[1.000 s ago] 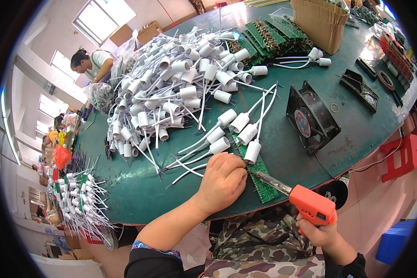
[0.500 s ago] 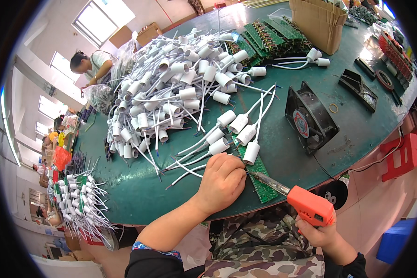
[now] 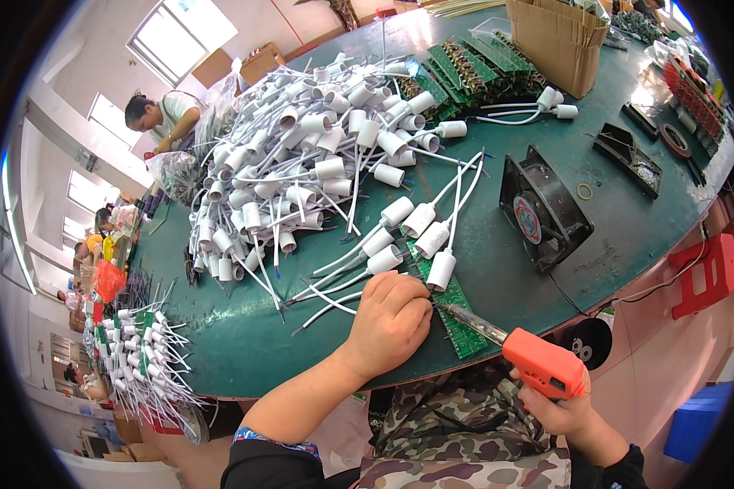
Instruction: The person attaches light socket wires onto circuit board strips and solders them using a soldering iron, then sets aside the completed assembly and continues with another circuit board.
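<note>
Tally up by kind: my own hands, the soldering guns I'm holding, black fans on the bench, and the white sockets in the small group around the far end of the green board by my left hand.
Hands: 2, left hand and right hand
Soldering gun: 1
Black fan: 1
White sockets: 6
Total: 10

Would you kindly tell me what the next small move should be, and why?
Probably the right hand should settle the tip of the orange soldering gun lightly at the edge of the green circuit board: it points there, and the left hand is curled right beside it. Whether the tip touches, or what the left fingers pinch, is unclear.
</note>
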`<state>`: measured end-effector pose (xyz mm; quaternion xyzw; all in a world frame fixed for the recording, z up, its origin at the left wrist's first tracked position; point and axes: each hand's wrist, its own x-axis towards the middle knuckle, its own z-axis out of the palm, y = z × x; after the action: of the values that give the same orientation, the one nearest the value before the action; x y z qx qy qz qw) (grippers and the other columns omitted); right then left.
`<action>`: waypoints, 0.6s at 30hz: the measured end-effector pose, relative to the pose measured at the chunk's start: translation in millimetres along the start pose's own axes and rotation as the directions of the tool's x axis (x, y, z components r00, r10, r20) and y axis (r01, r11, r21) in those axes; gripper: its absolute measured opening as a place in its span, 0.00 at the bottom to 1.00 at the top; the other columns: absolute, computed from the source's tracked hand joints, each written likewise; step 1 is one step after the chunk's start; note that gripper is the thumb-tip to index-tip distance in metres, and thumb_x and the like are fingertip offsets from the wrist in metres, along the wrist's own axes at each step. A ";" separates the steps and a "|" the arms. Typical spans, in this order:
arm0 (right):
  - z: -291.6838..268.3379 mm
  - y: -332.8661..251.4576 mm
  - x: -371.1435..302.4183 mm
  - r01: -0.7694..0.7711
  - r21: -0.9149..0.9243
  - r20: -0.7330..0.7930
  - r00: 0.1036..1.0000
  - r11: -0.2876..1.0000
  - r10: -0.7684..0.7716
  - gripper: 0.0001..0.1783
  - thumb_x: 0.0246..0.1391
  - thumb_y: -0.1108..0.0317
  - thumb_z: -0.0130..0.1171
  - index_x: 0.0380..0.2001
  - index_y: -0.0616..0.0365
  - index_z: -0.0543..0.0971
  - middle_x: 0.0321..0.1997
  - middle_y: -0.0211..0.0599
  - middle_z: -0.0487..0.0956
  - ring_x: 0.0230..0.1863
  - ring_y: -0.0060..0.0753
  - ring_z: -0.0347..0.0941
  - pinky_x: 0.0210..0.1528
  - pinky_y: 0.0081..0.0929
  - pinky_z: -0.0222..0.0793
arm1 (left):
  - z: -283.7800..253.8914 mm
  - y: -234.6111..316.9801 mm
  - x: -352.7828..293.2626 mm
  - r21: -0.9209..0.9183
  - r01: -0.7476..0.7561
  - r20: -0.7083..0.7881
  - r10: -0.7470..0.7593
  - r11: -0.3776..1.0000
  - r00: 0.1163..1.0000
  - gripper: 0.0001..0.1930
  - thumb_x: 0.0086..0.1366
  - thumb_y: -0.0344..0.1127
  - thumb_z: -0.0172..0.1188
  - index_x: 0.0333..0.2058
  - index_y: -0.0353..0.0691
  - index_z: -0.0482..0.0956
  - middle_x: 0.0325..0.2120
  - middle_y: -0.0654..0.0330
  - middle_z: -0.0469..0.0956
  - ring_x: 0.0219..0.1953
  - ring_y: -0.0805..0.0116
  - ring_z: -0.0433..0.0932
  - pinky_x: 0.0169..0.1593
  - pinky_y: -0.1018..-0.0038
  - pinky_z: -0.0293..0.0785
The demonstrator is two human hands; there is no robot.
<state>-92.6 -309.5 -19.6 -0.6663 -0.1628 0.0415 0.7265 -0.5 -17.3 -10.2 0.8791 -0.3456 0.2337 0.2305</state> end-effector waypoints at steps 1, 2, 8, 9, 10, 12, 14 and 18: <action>-0.5 1.0 -0.7 0.010 -0.007 0.003 1.000 1.000 -0.010 0.20 0.47 0.81 0.66 0.47 0.66 0.79 0.48 0.48 0.82 0.44 0.38 0.82 0.50 0.31 0.76 | 0.0 0.0 -0.1 -0.001 0.000 0.001 0.000 1.000 1.000 0.12 0.46 0.23 0.68 0.29 0.39 0.77 0.37 0.60 0.76 0.40 0.56 0.76 0.51 0.60 0.71; -0.8 2.0 -1.3 0.011 -0.007 0.003 1.000 1.000 -0.011 0.20 0.47 0.81 0.66 0.47 0.66 0.79 0.48 0.48 0.82 0.44 0.38 0.82 0.50 0.31 0.76 | -0.2 -0.1 0.0 -0.001 0.000 0.002 0.000 1.000 1.000 0.12 0.46 0.23 0.68 0.29 0.39 0.77 0.37 0.60 0.76 0.41 0.56 0.76 0.51 0.60 0.71; -4.9 5.1 -12.0 -0.073 -0.054 -0.019 0.997 0.996 0.072 0.20 0.47 0.81 0.65 0.46 0.66 0.79 0.47 0.49 0.82 0.43 0.38 0.82 0.49 0.31 0.77 | -1.1 0.0 -0.6 -0.006 0.007 0.007 -0.006 1.000 1.000 0.12 0.46 0.23 0.68 0.30 0.39 0.77 0.37 0.60 0.76 0.41 0.56 0.76 0.51 0.60 0.70; -4.0 5.6 -16.0 -0.085 -0.019 -0.061 0.995 0.996 0.084 0.20 0.47 0.81 0.65 0.46 0.67 0.78 0.47 0.50 0.82 0.43 0.38 0.82 0.49 0.32 0.77 | -1.2 0.0 -0.9 -0.006 0.008 0.005 -0.008 1.000 1.000 0.12 0.46 0.23 0.68 0.30 0.39 0.77 0.37 0.60 0.76 0.41 0.56 0.76 0.51 0.60 0.70; -4.0 5.6 -18.0 -0.096 0.016 -0.103 0.990 0.995 0.097 0.20 0.47 0.81 0.64 0.47 0.68 0.78 0.47 0.50 0.82 0.43 0.39 0.82 0.49 0.32 0.77 | -1.2 -0.1 -1.2 -0.004 0.007 0.007 -0.007 1.000 1.000 0.12 0.46 0.23 0.68 0.30 0.39 0.78 0.37 0.60 0.76 0.41 0.56 0.76 0.51 0.60 0.70; -11.4 11.2 -13.5 0.017 -0.067 -0.039 0.999 0.998 -0.020 0.20 0.51 0.80 0.62 0.49 0.69 0.76 0.43 0.45 0.81 0.34 0.31 0.79 0.39 0.28 0.76 | -1.0 -0.1 -1.5 -0.002 0.006 0.007 -0.006 1.000 1.000 0.12 0.46 0.23 0.69 0.30 0.39 0.78 0.37 0.60 0.76 0.41 0.56 0.76 0.51 0.60 0.70; -12.7 11.9 -12.6 0.135 -0.142 0.033 0.991 0.981 -0.131 0.20 0.54 0.79 0.59 0.51 0.69 0.75 0.40 0.40 0.81 0.25 0.23 0.77 0.29 0.24 0.75 | -0.9 0.0 -1.6 0.007 0.003 0.004 -0.003 1.000 1.000 0.12 0.46 0.23 0.69 0.30 0.39 0.78 0.37 0.60 0.76 0.42 0.56 0.76 0.51 0.60 0.70; -9.9 7.1 -10.1 0.050 -0.066 -0.012 0.999 0.997 -0.051 0.19 0.54 0.78 0.60 0.50 0.69 0.76 0.42 0.41 0.82 0.26 0.23 0.77 0.30 0.23 0.74 | 0.1 -0.8 -2.6 0.008 -0.002 0.001 0.002 1.000 1.000 0.12 0.46 0.23 0.69 0.30 0.39 0.78 0.37 0.60 0.76 0.42 0.57 0.76 0.51 0.60 0.70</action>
<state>-98.1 -320.9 -29.0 -0.6859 -0.1760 0.0132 0.7059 -1.7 -15.5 -12.0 0.8799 -0.3454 0.2351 0.2265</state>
